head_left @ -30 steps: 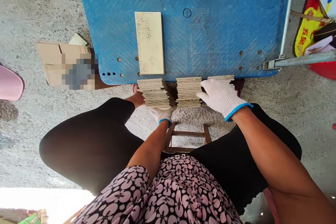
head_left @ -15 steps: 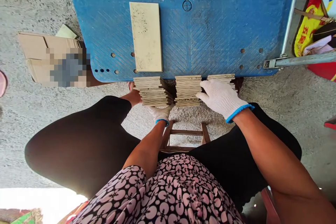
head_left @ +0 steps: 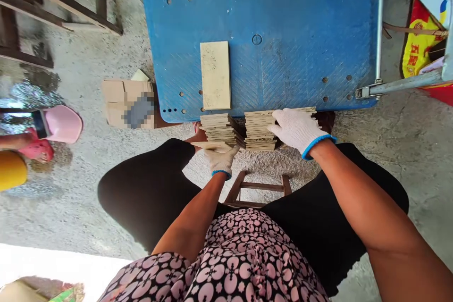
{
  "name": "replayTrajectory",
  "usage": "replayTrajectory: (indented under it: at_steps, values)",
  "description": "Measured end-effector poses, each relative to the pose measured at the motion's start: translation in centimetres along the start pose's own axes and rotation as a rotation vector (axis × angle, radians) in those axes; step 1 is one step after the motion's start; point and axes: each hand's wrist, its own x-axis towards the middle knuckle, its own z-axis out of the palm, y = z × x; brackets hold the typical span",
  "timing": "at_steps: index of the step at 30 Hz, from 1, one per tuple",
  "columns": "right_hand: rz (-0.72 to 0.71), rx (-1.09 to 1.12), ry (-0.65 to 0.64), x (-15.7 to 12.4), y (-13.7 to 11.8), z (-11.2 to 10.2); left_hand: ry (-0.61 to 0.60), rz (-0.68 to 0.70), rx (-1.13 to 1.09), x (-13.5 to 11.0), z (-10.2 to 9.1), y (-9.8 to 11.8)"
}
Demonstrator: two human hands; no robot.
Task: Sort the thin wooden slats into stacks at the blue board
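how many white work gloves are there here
2: one on the left hand, holding a thin board; one on the right hand, over the right group of boards. Others could be hidden.

Looks like three rows of thin cream boards to me, edges showing and kinda ragged: left row [head_left: 216, 127], middle row [head_left: 260, 130], right row [head_left: 307, 111] mostly hidden. One loose board [head_left: 211, 145] sits askew at the left row's near end, gripped in the left hand [head_left: 221, 159].
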Motion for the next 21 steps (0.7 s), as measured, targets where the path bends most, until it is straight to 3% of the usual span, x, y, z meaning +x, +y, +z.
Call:
replayTrajectory:
  at_steps: [4, 9, 15, 18, 21]
  values:
    - [0.013, 0.027, 0.051, -0.7, -0.2, -0.7, 0.063, 0.106, -0.006, -0.3, -2.6, 1.7]
    - [0.023, 0.066, 0.088, -1.5, -0.1, -1.4, -0.026, 0.187, -0.028, -0.7, -6.6, 4.4]
    - [0.041, 0.082, 0.098, -2.0, 0.0, -1.9, -0.124, 0.197, 0.091, 0.3, -11.6, 9.1]
    - [0.05, 0.092, 0.094, -2.0, 0.1, -1.9, -0.185, 0.292, -0.001, 2.4, -12.5, 11.2]
    - [0.056, 0.087, 0.09, -1.7, 0.3, -1.6, -0.227, 0.335, -0.156, 5.2, -11.9, 12.6]
